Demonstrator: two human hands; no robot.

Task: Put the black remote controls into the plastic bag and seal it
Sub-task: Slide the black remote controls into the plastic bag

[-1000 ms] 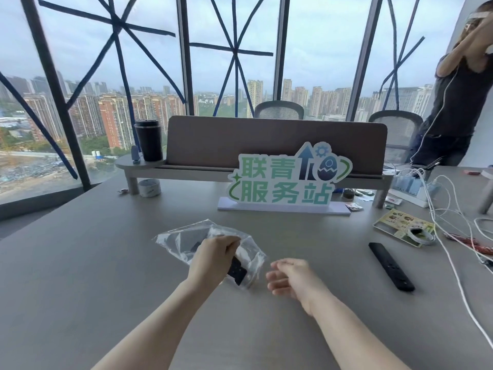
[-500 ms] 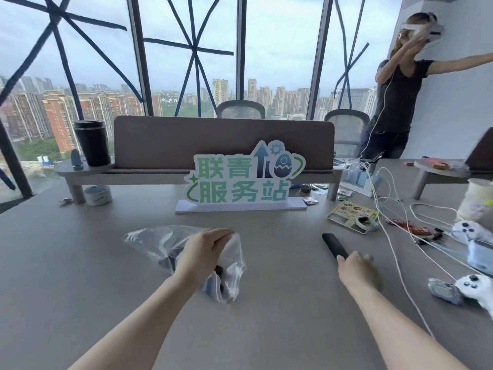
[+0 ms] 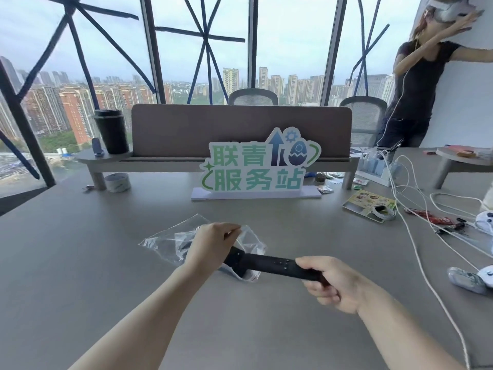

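Observation:
A clear plastic bag (image 3: pixel 165 240) lies on the grey table, its mouth facing right. My left hand (image 3: pixel 210 244) pinches the bag's upper edge and holds the mouth apart. A dark shape inside the bag, partly hidden by my left hand, looks like another black remote (image 3: pixel 184 248). My right hand (image 3: pixel 330 283) grips the near end of a long black remote control (image 3: pixel 269 263). Its far end reaches into the bag's mouth, just under my left hand.
A green-lettered sign (image 3: pixel 256 169) stands behind the bag in front of a desk divider. White cables (image 3: pixel 416 214), game controllers (image 3: pixel 477 279), a tape roll and a printed card (image 3: pixel 368 201) crowd the right side. A person (image 3: pixel 416 84) stands at the far right by the wall.
My right hand reached right to the remote on the table, picked it up and brought it left to the bag's mouth. My left hand stayed on the bag.

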